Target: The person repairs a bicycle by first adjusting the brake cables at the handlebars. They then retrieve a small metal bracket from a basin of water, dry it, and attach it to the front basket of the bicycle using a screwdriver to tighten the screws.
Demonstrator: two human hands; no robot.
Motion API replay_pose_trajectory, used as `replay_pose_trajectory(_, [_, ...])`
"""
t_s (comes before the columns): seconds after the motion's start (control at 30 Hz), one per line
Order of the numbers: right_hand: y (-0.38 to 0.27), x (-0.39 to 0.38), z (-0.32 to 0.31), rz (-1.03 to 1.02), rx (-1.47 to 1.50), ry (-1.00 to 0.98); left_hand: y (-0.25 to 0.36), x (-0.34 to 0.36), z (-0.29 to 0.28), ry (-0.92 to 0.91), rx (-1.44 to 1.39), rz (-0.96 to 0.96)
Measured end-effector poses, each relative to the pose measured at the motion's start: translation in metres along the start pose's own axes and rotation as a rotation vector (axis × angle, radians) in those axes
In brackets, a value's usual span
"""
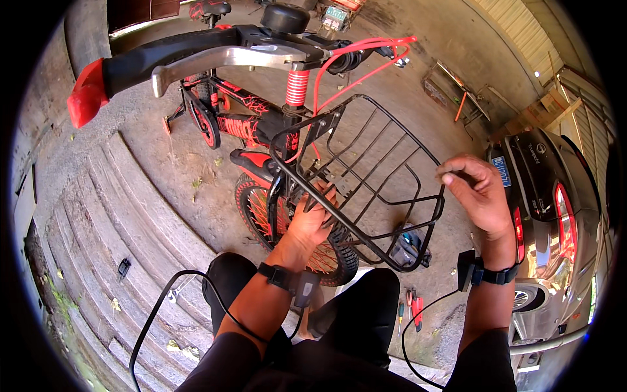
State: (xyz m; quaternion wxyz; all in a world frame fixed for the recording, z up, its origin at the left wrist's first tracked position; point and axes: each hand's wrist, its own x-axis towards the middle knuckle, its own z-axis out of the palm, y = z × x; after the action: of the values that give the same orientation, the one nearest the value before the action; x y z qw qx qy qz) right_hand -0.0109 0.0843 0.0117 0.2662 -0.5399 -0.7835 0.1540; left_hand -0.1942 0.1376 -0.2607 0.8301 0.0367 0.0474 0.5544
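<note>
A red and black children's bicycle (245, 124) stands in front of me, its black handlebar grip (163, 55) and silver brake lever (222, 62) close to the camera. A black wire basket (385, 176) hangs at the front of the bicycle. My left hand (310, 219) reaches up under the basket's rear lower edge and grips the wire there, next to the front wheel (261, 215). My right hand (473, 186) hovers at the basket's right rim, fingertips pinched together; whether something small sits between them I cannot tell.
Red-handled pliers and a screwdriver (411, 307) lie on the ground by my right knee. A dark car (555, 215) is parked close on the right. Concrete steps (117, 222) run along the left. A metal frame (457, 95) leans by the far wall.
</note>
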Motion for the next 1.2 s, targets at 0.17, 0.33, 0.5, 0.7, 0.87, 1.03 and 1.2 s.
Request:
replay_pose_trajectory(0.17, [0.015, -0.011, 0.016, 0.014, 0.04, -0.02, -0.002, 0.001, 0.001, -0.014, 0.055, -0.016])
replay_pose_trajectory(0.33, [0.017, -0.009, 0.026, 0.052, 0.048, -0.033, 0.001, -0.003, 0.005, 0.016, 0.06, -0.04])
replay_pose_trajectory(0.5, [0.004, 0.005, 0.033, 0.015, 0.019, -0.136, 0.007, -0.009, 0.006, -0.051, 0.082, -0.029])
replay_pose_trajectory(0.7, [0.008, 0.013, 0.038, -0.082, -0.05, -0.472, 0.011, -0.013, 0.014, -0.017, 0.118, -0.034])
replay_pose_trajectory(0.87, [-0.007, -0.002, 0.025, -0.319, -0.131, -0.596, 0.012, -0.012, 0.01, -0.002, 0.134, -0.021])
replay_pose_trajectory(1.03, [0.003, -0.006, 0.018, -0.282, -0.07, -0.579, 0.008, -0.016, 0.012, 0.038, 0.152, -0.008])
replay_pose_trajectory(1.2, [0.004, 0.0, 0.008, -0.292, -0.054, -0.558, 0.004, -0.012, 0.004, 0.049, 0.202, 0.028])
